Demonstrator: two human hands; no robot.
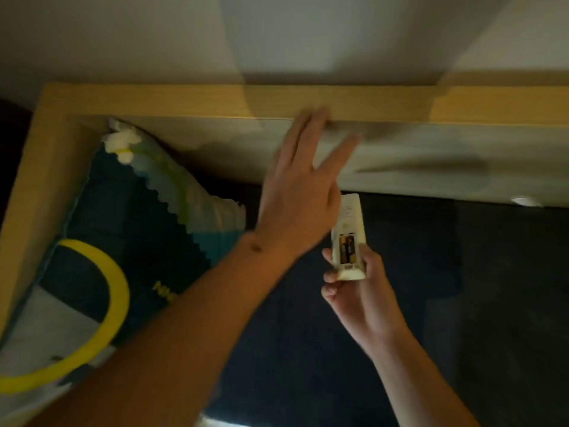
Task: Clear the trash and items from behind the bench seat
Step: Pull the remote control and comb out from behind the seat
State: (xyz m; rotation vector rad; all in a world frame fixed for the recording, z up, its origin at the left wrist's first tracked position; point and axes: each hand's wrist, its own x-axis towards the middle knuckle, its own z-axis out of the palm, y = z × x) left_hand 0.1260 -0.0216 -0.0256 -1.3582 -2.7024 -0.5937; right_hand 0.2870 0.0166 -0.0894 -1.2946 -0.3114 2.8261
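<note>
The right hand grips a white remote by its lower end, battery bay uncovered, over the dark seat. Left of the remote, the left hand reaches forward, fingers spread and empty, toward the wooden frame edge. A patterned pillow fills the frame's left corner. Beyond the remote, a pale panel runs under the frame.

White remote control, back cover off, two batteries exposed; held upright above the dark seat.
</note>
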